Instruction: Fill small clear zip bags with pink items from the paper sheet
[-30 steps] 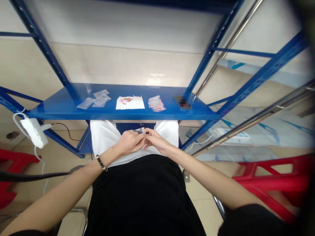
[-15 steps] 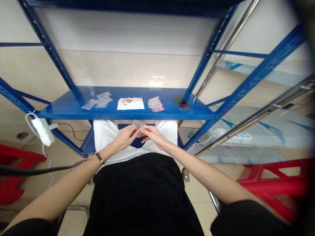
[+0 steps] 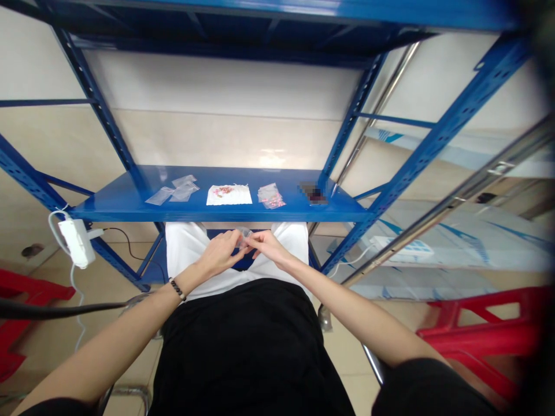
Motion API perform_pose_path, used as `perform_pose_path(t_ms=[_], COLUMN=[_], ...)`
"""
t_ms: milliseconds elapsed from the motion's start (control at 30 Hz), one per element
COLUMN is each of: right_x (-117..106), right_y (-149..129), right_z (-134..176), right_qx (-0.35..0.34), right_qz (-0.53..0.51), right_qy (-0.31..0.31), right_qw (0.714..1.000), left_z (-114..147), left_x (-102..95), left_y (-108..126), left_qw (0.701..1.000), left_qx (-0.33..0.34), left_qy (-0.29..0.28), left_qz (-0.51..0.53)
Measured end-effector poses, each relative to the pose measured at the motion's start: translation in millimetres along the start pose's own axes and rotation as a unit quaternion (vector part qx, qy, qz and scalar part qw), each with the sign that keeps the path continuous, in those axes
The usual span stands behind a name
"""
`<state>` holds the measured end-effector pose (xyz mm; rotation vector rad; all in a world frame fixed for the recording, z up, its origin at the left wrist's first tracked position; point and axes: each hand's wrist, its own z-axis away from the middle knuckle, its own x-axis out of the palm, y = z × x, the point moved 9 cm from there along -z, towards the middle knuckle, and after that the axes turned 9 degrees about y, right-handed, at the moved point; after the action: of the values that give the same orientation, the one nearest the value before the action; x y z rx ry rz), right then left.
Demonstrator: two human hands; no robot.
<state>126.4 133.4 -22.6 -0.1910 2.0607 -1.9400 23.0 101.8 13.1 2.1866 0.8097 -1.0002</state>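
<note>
A small clear plastic bag [image 3: 245, 233] is held between my two hands, just below the shelf's front edge and over my lap. My left hand [image 3: 220, 252] pinches it from the left, and my right hand [image 3: 269, 248] grips its right side with thumb and fingers. The fingers cover much of the bag, so I cannot tell what is inside. On the shelf beyond lie several flat clear bags [image 3: 177, 190], a white cloth [image 3: 229, 198] with small pink and brownish pieces on it, and clear bags with pink pieces [image 3: 271, 196] in them.
The blue metal shelf [image 3: 199, 216] spans the front, with an upper shelf [image 3: 260, 34] overhead. A blurred-out flat object [image 3: 315, 193] lies at its right end. A white power strip [image 3: 78, 241] hangs at left. Red stools [image 3: 485, 323] stand on both sides.
The view has tilted up, so the shelf sits lower and the upper shelf shows more. Both hands keep hold of the bag, which now shows less between the fingers.
</note>
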Motion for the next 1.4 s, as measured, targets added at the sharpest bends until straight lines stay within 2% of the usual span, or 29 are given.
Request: perform_pose_path(t_ms=[133, 267, 367, 500, 767, 1000, 1233, 1400], right_x=[-2.3, -8.0, -6.2, 2.1, 3.9, 5.6, 0.1, -10.7], right_y=[2.8, -1.4, -4.6, -4.8, -15.3, -9.9, -11.3, -16.5], right_z=[-4.0, -12.3, -14.4, -11.4, -8.9, -11.8, -9.0, -9.7], right_qx=[-0.029, -0.092, -0.123, -0.128, -0.162, -0.166, -0.171, -0.151], right_qz=[0.038, 0.104, 0.118, 0.108, 0.171, 0.172, 0.250, 0.318], right_qy=[0.015, 0.040, 0.032, 0.006, 0.009, 0.009, 0.060, 0.103], right_qw=[0.999, 0.990, 0.985, 0.986, 0.972, 0.971, 0.951, 0.930], left_z=[-1.7, -6.1, -6.2, -2.6, -4.7, -4.7, -2.4, -7.3], left_x=[-0.2, 4.7, 11.8, 16.2, 12.1, 13.4, 12.7, 5.5], left_y=[4.0, -3.0, -8.8, -12.6, -19.3, -22.9, -16.3, -30.7], left_qw=[1.000, 1.000, 0.999, 0.998, 0.996, 0.997, 0.997, 0.992], left_qx=[0.013, -0.004, -0.023, -0.041, -0.064, -0.051, -0.043, -0.117], left_qy=[0.003, -0.003, -0.020, -0.036, -0.051, -0.051, -0.052, -0.016], left_qz=[-0.024, -0.019, 0.012, 0.036, 0.040, 0.013, 0.038, 0.032])
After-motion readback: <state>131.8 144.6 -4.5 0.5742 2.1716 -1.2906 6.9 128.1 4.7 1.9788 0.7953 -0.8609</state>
